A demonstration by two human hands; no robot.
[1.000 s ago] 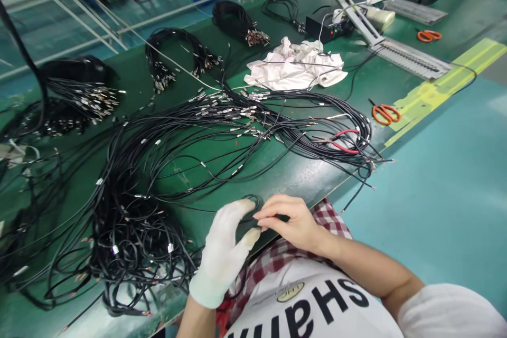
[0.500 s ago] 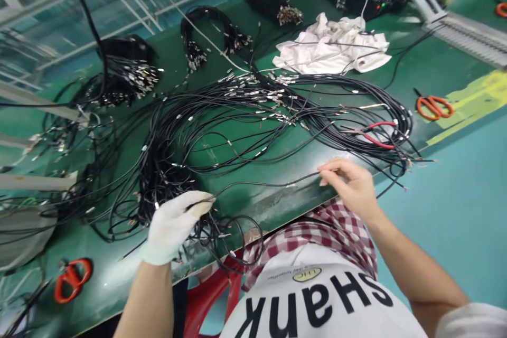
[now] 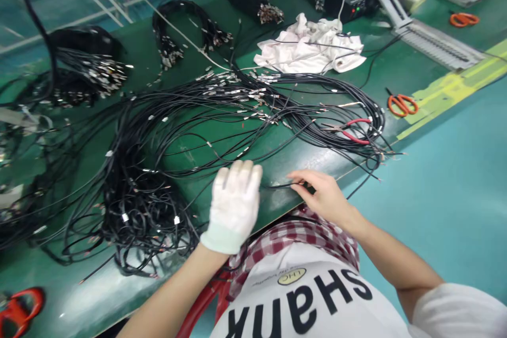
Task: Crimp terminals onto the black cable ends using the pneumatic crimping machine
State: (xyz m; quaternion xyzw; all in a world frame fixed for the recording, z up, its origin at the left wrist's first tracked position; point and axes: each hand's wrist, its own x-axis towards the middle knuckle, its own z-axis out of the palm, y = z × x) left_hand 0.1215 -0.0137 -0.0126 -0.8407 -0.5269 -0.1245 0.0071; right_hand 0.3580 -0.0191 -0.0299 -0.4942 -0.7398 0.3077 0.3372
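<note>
My left hand (image 3: 235, 203), in a white glove, faces back-up over the bench near its front edge, with the fingers curled and their tips hidden. A thin black cable (image 3: 277, 186) comes out from under that hand on the right. The thumb and fingertips of my bare right hand (image 3: 322, 195) pinch this cable near its end. Left of my gloved hand lies a tangled heap of black cables (image 3: 142, 211) with small white tags. Beyond both hands, a long bundle of black cables (image 3: 332, 84) curves across the bench.
Red-handled pliers (image 3: 356, 132) rest on the cable loops at right. Orange scissors (image 3: 402, 104) lie near the yellow tape; another orange-handled pair (image 3: 21, 311) is at lower left. A crumpled white cloth (image 3: 311, 47) and a black box (image 3: 348, 5) with lights stand at the back.
My left hand has moved right along the cable, close to my right hand, and turned back-up. My right hand still pinches the cable. The view has shifted right.
</note>
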